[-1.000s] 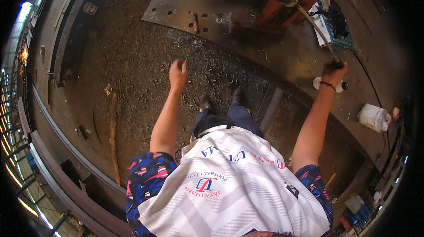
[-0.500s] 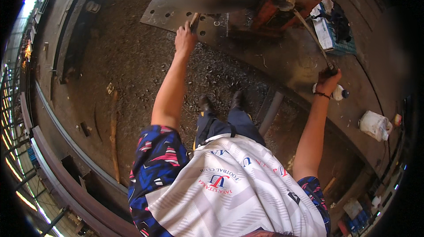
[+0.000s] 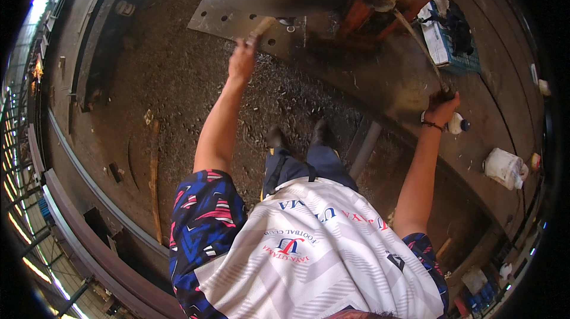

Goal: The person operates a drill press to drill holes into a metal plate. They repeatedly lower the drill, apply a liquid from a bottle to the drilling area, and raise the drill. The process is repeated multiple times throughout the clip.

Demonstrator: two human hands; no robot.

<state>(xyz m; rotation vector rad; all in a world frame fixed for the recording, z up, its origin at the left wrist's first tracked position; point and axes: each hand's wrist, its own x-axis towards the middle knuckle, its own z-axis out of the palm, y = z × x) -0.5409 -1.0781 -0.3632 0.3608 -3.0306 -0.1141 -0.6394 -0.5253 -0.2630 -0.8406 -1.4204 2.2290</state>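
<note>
Head view shows the two hands of the person well apart from each other. The left hand (image 3: 242,60) is forward, a little left of the body, and its fingers are closed on the near end of a short wooden stick (image 3: 265,24); both are somewhat blurred. This stick is in front of a metal plate (image 3: 209,17) with a row of round holes, but whether it touches the plate I cannot tell. The right hand (image 3: 442,105) is on the right side, gripped around the near end of a long rod (image 3: 420,40). This rod goes far and to the left, up to a reddish machine (image 3: 356,16).

Just beside the right hand lies a white bottle (image 3: 456,124) with a dark cap. Farther on the right is a bluish crate (image 3: 463,65), with a white box (image 3: 435,43) and a black cloth (image 3: 460,31) on it. Nearer, at the right, is a white jerrycan (image 3: 502,167).

Between the arms, the floor (image 3: 202,78) is covered with small metal scraps around dark boots (image 3: 320,132). At the left lies a long wooden strip (image 3: 155,182), and at the far left bright sparks (image 3: 38,68) are visible.
</note>
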